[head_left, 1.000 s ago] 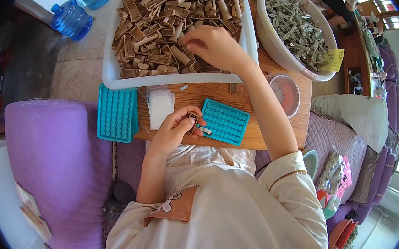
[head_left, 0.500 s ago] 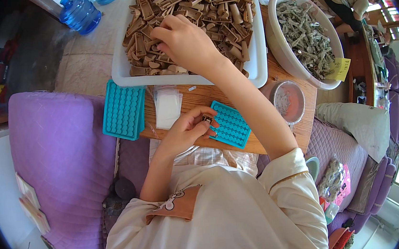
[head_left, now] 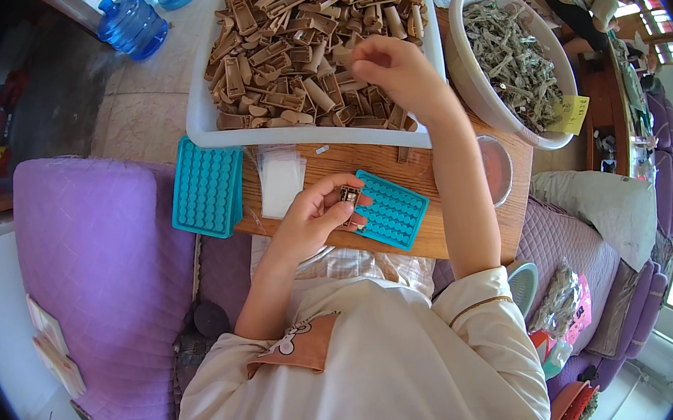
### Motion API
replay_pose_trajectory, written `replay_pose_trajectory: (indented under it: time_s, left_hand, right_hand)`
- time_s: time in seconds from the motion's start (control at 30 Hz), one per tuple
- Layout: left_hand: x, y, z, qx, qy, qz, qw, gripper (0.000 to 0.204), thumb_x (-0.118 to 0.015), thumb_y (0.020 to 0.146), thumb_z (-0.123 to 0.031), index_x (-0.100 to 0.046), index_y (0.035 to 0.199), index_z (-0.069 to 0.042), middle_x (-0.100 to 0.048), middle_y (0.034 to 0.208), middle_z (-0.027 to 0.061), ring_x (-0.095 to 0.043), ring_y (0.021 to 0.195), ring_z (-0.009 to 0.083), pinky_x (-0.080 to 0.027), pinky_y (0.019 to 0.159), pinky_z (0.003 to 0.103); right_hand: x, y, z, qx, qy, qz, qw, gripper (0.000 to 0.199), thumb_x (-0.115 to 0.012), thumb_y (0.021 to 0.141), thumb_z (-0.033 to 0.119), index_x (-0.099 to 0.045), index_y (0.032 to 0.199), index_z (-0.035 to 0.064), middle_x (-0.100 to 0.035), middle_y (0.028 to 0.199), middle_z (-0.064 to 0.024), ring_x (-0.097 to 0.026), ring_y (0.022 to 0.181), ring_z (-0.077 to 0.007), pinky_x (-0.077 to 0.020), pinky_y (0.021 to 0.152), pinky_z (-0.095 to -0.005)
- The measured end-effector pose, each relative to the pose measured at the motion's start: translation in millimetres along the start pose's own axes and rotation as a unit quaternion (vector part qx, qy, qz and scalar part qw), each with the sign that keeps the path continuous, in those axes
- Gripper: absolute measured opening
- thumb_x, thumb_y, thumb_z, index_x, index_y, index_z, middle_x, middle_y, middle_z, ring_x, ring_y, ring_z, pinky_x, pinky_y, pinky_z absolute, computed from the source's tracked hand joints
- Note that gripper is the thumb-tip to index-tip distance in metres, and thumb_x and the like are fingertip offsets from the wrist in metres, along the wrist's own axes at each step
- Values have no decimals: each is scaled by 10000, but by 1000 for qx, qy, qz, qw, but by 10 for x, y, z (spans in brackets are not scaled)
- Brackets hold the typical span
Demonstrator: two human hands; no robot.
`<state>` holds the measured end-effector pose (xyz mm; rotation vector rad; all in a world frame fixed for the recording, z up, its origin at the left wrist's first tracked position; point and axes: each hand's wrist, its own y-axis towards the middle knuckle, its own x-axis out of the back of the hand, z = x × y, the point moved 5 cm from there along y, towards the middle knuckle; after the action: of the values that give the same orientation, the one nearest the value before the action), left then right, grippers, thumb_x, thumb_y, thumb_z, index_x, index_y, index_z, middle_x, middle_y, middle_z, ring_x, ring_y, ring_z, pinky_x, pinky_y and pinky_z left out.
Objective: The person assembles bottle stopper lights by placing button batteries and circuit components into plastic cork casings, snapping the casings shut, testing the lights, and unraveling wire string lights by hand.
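The left hand [head_left: 311, 220] is curled, pinching a small brown part [head_left: 346, 196] at the near edge of a teal tray [head_left: 393, 212] on the wooden counter [head_left: 364, 163]. Beyond it, the right hand [head_left: 392, 67] hovers with fingertips closed over tan pieces [head_left: 280, 45] in a white bin [head_left: 207, 125]; whether it holds one, I cannot tell.

Bare bench [head_left: 332, 160] lies open between the left hand [head_left: 315, 222] and the white tray [head_left: 207, 125] beyond it. A teal mould [head_left: 391, 209] touches that hand's right side; a second teal mould [head_left: 206, 187] blocks its left. Beneath the right hand [head_left: 396, 71], brown pieces [head_left: 288, 44] fill the tray; a white bowl [head_left: 469, 76] stands to its right.
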<state>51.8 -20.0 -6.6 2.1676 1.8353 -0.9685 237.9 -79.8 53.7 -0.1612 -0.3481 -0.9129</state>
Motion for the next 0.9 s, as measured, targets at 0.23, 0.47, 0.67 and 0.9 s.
replay_pose_trajectory:
  time_s: [0.23,0.47,0.67,0.9]
  left_hand:
    - [-79,92,-83,-22,-82,-51,995,324,-467,838,-150,-408,1135,-34,-534,1031,140,-585,822,196,-490,712,271]
    - [-135,213,-124,-85,-190,-51,977,335,-403,868,-146,-372,1177,-18,-506,1077,156,-544,946,248,-475,789,319]
    - [-274,222,-272,-153,-200,-73,965,330,-427,861,-125,-392,1168,-8,-528,1030,118,-513,989,227,-431,840,303]
    - [-362,179,-317,-194,-148,-95,965,384,-481,840,-155,-382,1187,-22,-533,1032,94,-532,893,138,-434,759,229]
  right_hand:
    - [493,-387,-192,-123,358,-47,924,105,-590,749,72,-574,828,6,-517,664,18,-419,562,-62,-327,512,-191]
    - [721,-690,-140,-39,51,-194,979,86,-511,770,31,-528,852,8,-533,811,-28,-463,672,-59,-369,633,-184]
    - [384,-1056,-10,-23,330,-96,939,190,-420,788,-17,-424,977,3,-507,906,-64,-496,851,-124,-403,782,-270]
    - [-52,-1423,84,-83,305,-89,944,273,-508,769,-49,-456,1036,-32,-531,954,-76,-520,882,-118,-421,773,-229]
